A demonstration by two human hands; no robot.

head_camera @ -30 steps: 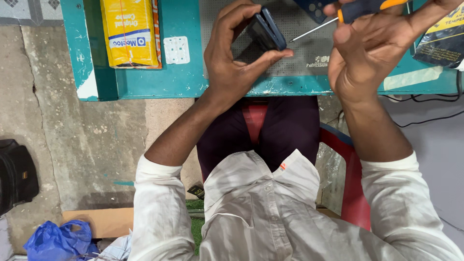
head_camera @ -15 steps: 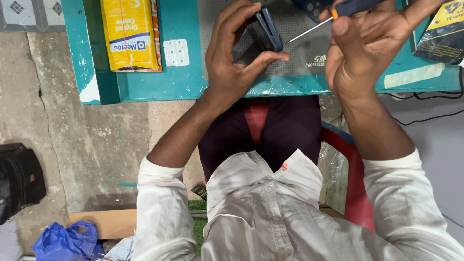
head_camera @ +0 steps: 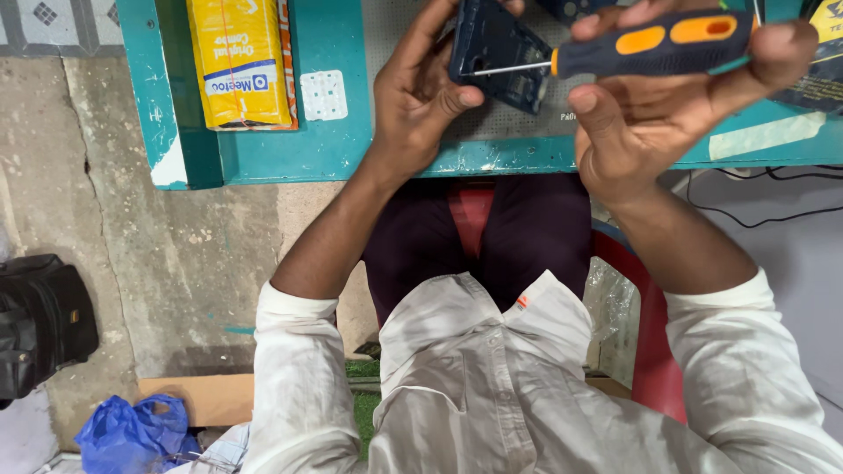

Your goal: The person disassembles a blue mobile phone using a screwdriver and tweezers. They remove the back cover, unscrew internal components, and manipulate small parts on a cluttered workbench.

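Note:
My left hand (head_camera: 421,96) grips a dark blue opened phone body (head_camera: 496,53), tilted up over a grey mat (head_camera: 404,26) on the teal table (head_camera: 334,149). My right hand (head_camera: 654,110) holds a screwdriver (head_camera: 650,44) with a dark handle and orange inserts, lying nearly level. Its thin metal shaft points left and its tip touches the inside of the phone body. Both hands sit at the table's near edge, above my lap.
A yellow packet (head_camera: 239,61) and a small white grid tray (head_camera: 323,95) lie on the table's left part. A dark box (head_camera: 821,61) sits at the right edge. Black cables (head_camera: 755,215) hang right. On the floor: a black bag (head_camera: 39,320), blue plastic bag (head_camera: 132,434), cardboard (head_camera: 206,395). I sit on a red chair (head_camera: 645,351).
The screwdriver has swung down to lie nearly level, its handle now fully in view. The phone body has turned so its open inside faces the camera. The view has shifted slightly.

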